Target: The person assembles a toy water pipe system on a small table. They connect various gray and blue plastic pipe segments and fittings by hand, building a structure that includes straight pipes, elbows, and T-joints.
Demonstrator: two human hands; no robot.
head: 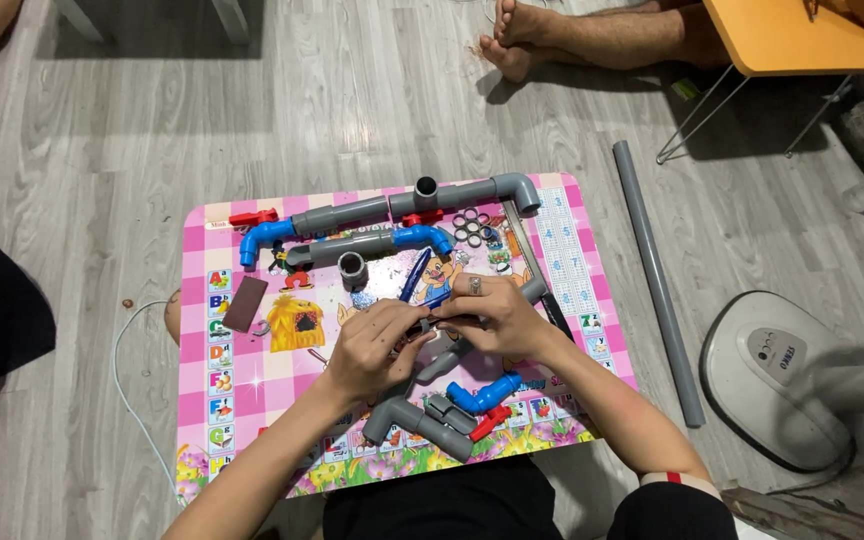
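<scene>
Grey plastic pipe fitting (444,358), short and angled, both hands (370,350) (487,315) gripping it, pink table (214,380).

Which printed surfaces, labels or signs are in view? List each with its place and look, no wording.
Table top: on the floor under both hands, rectangular, pink checks, cartoon pictures, picture tiles down its left edge, number grid at right.
Fan base label: right, on the white oval base, small grey oval.
No packages or screens.

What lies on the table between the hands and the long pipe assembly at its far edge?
In the head view: a blue pen, a short grey coupling and a shorter pipe run with a blue elbow.
</scene>
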